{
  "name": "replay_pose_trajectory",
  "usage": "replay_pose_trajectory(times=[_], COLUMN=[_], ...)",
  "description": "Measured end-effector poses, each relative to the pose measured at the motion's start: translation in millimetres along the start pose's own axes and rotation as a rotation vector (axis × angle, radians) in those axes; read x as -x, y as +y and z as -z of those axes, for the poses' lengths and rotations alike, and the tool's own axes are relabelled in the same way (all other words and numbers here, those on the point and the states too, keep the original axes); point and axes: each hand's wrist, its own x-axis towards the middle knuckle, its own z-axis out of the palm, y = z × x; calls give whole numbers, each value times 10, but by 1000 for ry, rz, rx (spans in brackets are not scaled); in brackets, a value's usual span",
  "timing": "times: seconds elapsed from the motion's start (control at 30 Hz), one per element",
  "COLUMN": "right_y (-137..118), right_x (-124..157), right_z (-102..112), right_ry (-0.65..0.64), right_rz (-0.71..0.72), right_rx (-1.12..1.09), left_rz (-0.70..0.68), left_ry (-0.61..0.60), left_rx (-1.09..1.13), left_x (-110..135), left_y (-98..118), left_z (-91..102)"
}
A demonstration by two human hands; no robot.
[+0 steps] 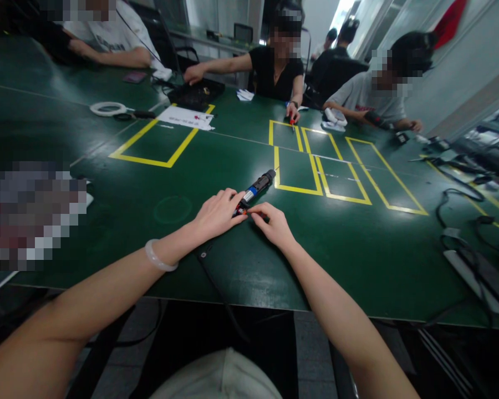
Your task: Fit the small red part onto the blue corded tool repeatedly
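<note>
An electric screwdriver (255, 190) with its inner parts exposed lies slantwise on the green table (183, 299). Its thin bit points away from me, and a blue and silver cylinder shows in its body. My left hand (219, 211) is laid over the near end and grips it from the left, a pale bangle on the wrist. My right hand (272, 224) is closed in a pinch against small red parts (241, 210) at that end. What its fingertips hold, if anything, is too small to make out.
Yellow tape rectangles (299, 191) mark the table beyond the tool. Across from me, a co-worker's hand (293, 112) holds a red-handled tool. A black tray (195, 94), a white ring-shaped item (107, 108) and papers lie farther back. Black cables (461, 194) run along the right.
</note>
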Motion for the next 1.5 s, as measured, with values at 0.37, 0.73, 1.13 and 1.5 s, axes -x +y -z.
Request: replay_pose_trajectory(times=[0.37, 0.73, 1.13, 1.5], right_y=[42, 60, 63, 78], right_x=[1, 1, 3, -11], right_z=[62, 43, 44, 22], right_ry=[-13, -35, -48, -44], right_rz=[-61, -71, -75, -96], right_rx=[6, 15, 6, -24], left_rz=[192, 547, 679, 390], left_ry=[-36, 52, 163, 318], left_rx=[-107, -113, -45, 108], left_x=[-127, 11, 61, -45], left_y=[-740, -1910, -1841, -1442], left_z=[68, 176, 200, 342])
